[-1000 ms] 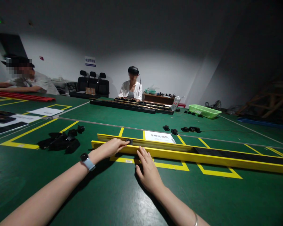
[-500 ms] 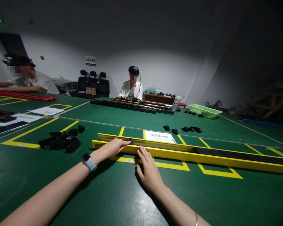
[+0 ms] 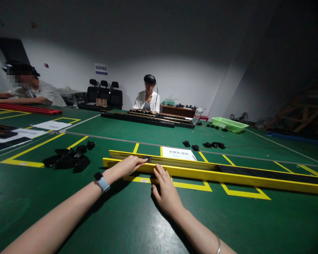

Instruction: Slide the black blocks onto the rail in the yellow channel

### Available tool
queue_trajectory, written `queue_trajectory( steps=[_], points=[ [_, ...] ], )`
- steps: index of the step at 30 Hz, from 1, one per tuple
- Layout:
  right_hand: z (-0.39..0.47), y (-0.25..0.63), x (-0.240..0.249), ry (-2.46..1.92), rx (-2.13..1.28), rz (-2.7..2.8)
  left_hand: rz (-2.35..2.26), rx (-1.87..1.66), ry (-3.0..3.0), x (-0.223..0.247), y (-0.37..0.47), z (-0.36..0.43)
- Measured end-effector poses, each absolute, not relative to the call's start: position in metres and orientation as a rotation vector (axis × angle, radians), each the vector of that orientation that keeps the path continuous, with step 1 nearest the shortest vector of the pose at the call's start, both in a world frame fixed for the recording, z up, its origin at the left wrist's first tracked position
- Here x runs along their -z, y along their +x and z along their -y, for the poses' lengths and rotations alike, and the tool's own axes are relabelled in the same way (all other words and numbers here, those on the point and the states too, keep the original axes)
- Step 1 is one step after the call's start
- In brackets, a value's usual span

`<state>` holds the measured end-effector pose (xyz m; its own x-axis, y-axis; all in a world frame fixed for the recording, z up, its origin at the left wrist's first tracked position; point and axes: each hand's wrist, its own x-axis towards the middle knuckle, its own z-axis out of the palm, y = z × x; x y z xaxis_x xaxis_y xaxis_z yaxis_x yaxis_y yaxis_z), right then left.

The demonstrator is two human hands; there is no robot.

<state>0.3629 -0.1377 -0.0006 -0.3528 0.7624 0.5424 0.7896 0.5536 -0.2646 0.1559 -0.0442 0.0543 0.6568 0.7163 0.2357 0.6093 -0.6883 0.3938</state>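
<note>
A long yellow rail (image 3: 175, 172) with an open channel lies across the green table in front of me. Inside its channel, near the left end, sits a small black plastic block (image 3: 148, 159). My left hand (image 3: 127, 165) reaches over the front wall, fingers closed and a fingertip against the block's left side; its other fingers are partly hidden. Stretched fingers of my right hand (image 3: 166, 192) rest against the rail's front wall, thumb apart, holding nothing. A dark strip (image 3: 243, 173) fills the channel farther right.
Several black plastic parts (image 3: 69, 158) lie in a heap left of the rail. Behind it is a printed white sheet (image 3: 178, 153). Across the table are more black parts (image 3: 208, 145), a green basket (image 3: 229, 125), dark rails (image 3: 148, 119) and a seated person (image 3: 147, 98); another person (image 3: 39, 93) leans at left.
Almost nothing differs. My left hand and the black block have shifted very slightly to the right along the rail; my right hand stays against the front wall.
</note>
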Motion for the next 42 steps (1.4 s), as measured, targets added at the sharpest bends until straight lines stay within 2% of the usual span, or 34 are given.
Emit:
queue_trajectory(
  steps=[21,31,42],
  points=[
    [0.139,0.362,-0.001,-1.282,0.023,2.152,-0.905,-0.515,2.63,-0.056,0.188,0.044],
    [0.139,0.363,-0.001,-1.279,0.025,2.165,-1.271,-0.711,2.362,-0.057,0.2,0.04],
    [0.139,0.363,-0.001,-1.303,0.007,2.174,-1.645,-0.408,2.213,-0.061,0.225,0.031]
  ],
)
